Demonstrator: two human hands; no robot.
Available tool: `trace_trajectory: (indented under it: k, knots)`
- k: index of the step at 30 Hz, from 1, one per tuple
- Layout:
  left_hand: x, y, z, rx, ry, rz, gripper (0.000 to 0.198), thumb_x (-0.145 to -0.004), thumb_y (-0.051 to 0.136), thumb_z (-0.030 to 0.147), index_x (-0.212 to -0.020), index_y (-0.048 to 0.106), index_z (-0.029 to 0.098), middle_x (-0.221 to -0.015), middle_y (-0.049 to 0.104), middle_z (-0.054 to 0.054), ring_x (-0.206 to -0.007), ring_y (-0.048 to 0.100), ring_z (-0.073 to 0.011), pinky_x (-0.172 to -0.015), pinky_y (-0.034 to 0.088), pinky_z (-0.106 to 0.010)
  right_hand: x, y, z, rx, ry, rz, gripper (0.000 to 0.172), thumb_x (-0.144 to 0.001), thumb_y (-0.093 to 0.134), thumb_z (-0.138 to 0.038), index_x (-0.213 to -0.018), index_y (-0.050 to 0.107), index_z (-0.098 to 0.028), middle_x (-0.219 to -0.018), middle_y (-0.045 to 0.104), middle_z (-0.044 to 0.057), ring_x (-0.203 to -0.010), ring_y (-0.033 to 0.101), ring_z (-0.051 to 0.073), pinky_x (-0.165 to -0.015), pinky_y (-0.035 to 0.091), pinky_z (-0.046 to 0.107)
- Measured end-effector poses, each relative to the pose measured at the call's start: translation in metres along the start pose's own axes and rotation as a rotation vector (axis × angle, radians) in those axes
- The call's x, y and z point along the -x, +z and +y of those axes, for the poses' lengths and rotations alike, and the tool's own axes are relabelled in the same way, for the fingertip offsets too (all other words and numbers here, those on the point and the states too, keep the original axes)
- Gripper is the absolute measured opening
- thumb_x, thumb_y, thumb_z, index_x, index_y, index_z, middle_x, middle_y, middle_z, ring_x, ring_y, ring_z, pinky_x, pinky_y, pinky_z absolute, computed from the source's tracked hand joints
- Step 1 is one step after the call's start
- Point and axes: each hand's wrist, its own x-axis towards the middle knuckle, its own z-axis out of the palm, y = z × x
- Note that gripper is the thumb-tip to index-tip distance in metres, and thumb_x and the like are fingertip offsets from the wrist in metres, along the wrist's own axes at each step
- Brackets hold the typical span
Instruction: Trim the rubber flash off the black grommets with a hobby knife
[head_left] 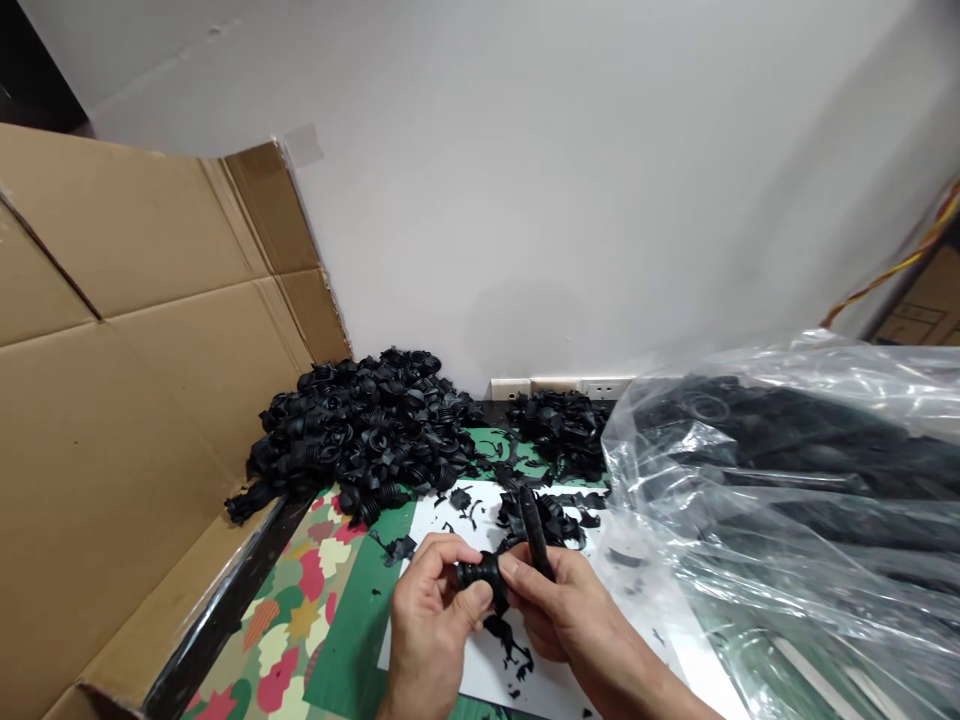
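Note:
Over a white sheet, my left hand is closed on a black ribbed rubber part, pinched between thumb and fingers. My right hand is closed around a dark stick-like tool that points up and away. Its thumb and fingertips meet the right end of the ribbed part; the tool's lower end is hidden in the hand. Black rubber scraps lie just below the hands, and a small heap of trimmings sits behind them.
At the back left rises a large pile of black ribbed parts, beside a cardboard panel. Another black heap stands by the wall sockets. A clear plastic bag with black pieces fills the right. A green mat lies underneath.

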Motion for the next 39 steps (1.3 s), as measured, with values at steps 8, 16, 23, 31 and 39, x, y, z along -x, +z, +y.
trace_trajectory:
  k: [8,16,23,31,39]
  knots:
    - [0.000,0.000,-0.002,-0.047,0.032,-0.022,0.008,-0.074,0.064,0.016,-0.081,0.065,0.020,-0.075,0.053,0.003,-0.051,0.053,-0.0092,-0.045,0.044,-0.019,-0.004,0.001,0.004,-0.100,0.050,-0.049,0.039,-0.065,0.070,-0.048,-0.053,0.047,-0.018,-0.034,0.025,-0.014,-0.033,0.013,0.002,-0.036,0.009,0.020]
    - [0.003,-0.001,0.001,-0.167,0.079,-0.060,0.006,-0.077,0.062,0.018,-0.080,0.066,0.021,-0.078,0.053,0.001,-0.053,0.050,-0.0091,-0.045,0.042,-0.019,-0.007,-0.001,0.008,-0.180,0.095,-0.105,0.039,-0.064,0.069,-0.047,-0.050,0.047,-0.018,-0.032,0.028,-0.013,-0.030,0.014,0.001,-0.034,0.011,0.019]
    - [0.003,-0.002,0.002,-0.225,0.079,-0.042,0.003,-0.077,0.061,0.020,-0.077,0.064,0.021,-0.076,0.053,0.001,-0.056,0.052,-0.0111,-0.045,0.041,-0.019,-0.005,0.004,0.004,-0.156,0.097,-0.117,0.040,-0.065,0.068,-0.049,-0.050,0.047,-0.019,-0.032,0.023,-0.015,-0.032,0.009,0.001,-0.035,0.009,0.019]
    - [0.001,-0.004,0.001,-0.236,0.079,0.004,0.005,-0.076,0.061,0.023,-0.075,0.064,0.020,-0.078,0.053,0.001,-0.052,0.049,-0.0102,-0.044,0.041,-0.020,0.002,-0.002,-0.004,0.138,-0.151,0.169,0.039,-0.067,0.067,-0.054,-0.068,0.059,-0.016,-0.044,0.037,-0.008,-0.040,0.029,0.007,-0.040,0.020,0.022]
    - [0.003,-0.005,0.001,-0.286,0.089,0.012,0.006,-0.077,0.059,0.023,-0.075,0.063,0.020,-0.079,0.053,0.000,-0.055,0.048,-0.0115,-0.045,0.038,-0.021,0.007,-0.022,-0.018,0.260,-0.397,0.191,0.052,-0.074,0.054,-0.066,-0.084,0.071,-0.018,-0.066,0.055,0.001,-0.060,0.046,0.015,-0.056,0.036,0.027]
